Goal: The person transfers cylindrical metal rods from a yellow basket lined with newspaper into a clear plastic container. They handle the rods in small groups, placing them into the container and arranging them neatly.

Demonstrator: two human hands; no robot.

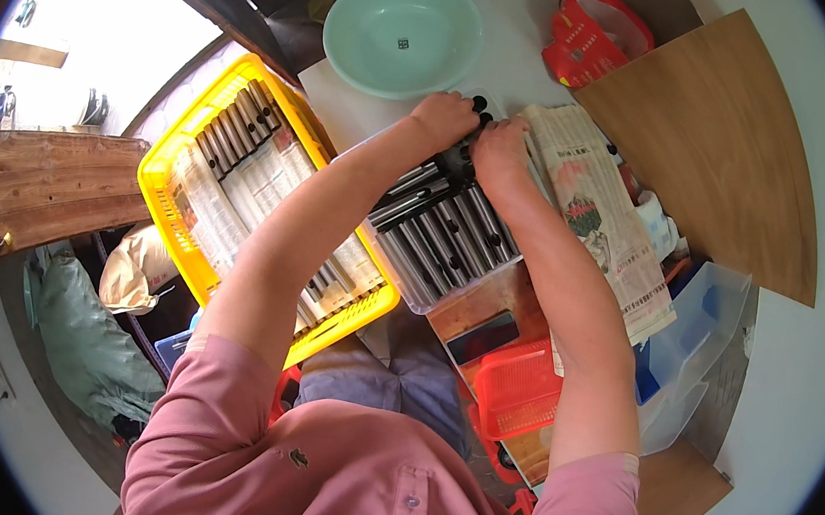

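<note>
Both my hands meet over the far end of a clear plastic box (415,296). Inside it, metal tubes (450,231) with black fittings lie in rows. My left hand (445,120) has its fingers curled at a black round-ended part (480,105). Just to its right, my right hand (500,153) is closed, its fingertips against the black parts beside the left one. What lies under the fingers is mostly hidden. A yellow plastic basket (167,217) stands left of the box, lined with newspaper and holding more metal tubes (237,127). My left forearm crosses over it.
Behind my hands stands a pale green basin (403,35) on a white table. Folded newspaper (594,201) lies right of the box, beside a wooden board (717,139). Nearer are a phone (483,336), a red basket (519,389) and clear bins (702,323). A red bag (596,41) sits far right.
</note>
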